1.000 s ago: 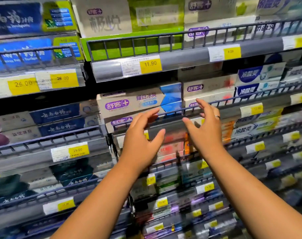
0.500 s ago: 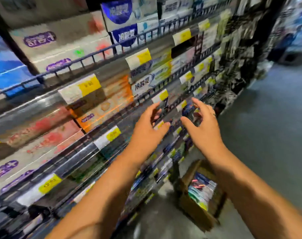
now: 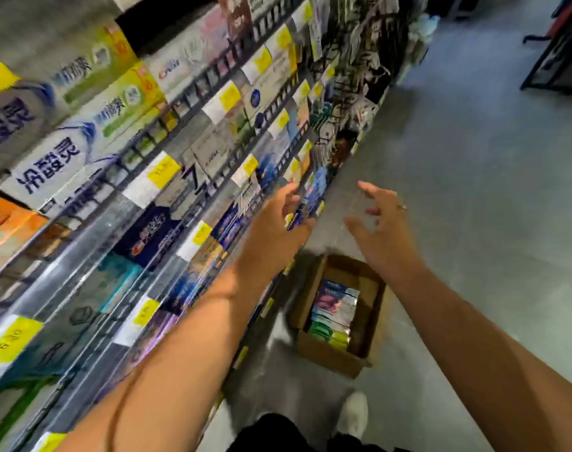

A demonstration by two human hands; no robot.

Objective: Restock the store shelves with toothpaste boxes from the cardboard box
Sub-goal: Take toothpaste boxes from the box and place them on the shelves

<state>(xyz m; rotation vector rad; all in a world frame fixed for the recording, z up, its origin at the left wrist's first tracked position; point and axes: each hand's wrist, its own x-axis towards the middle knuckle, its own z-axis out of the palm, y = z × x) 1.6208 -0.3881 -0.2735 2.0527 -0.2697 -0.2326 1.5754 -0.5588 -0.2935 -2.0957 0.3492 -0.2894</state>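
We note the cardboard box point(image 3: 323, 355) standing open on the floor point(image 3: 474, 197), near and right of the shelves point(image 3: 141, 158), just beyond a white shoe point(image 3: 353, 415). The toothpaste boxes point(image 3: 333, 308) lie stacked flat inside it, towards its left wall.

Both hands are raised above it and apart. The left hand point(image 3: 275, 223) is extended with loose fingers and holds nothing that we can see. The right hand point(image 3: 385, 236) is spread, fingers slightly curved, and empty.

We judge the cartons to be light, stiff thin card with glossy faces, so likely to slide and to dent at corners. We advise taking several together, with thumb and fingers across the long narrow edges. Pressure should be moderate.
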